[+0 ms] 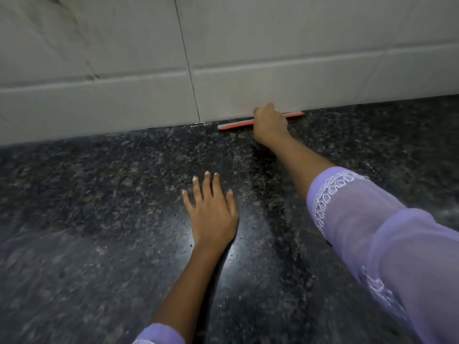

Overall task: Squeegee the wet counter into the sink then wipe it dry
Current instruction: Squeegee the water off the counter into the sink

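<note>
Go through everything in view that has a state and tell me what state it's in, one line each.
Squeegee: gripped, blade set along the back of the counter at the foot of the wall.
Right hand: closed around the squeegee.
Left hand: open, flat on the counter, holding nothing.
Counter: wet, droplets and sheen visible, not yet wiped dry.
Wall tiles: a little water at their base.

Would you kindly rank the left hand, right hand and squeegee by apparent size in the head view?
1. Left hand, though it is nearer the camera.
2. Squeegee, partly hidden.
3. Right hand.
</note>
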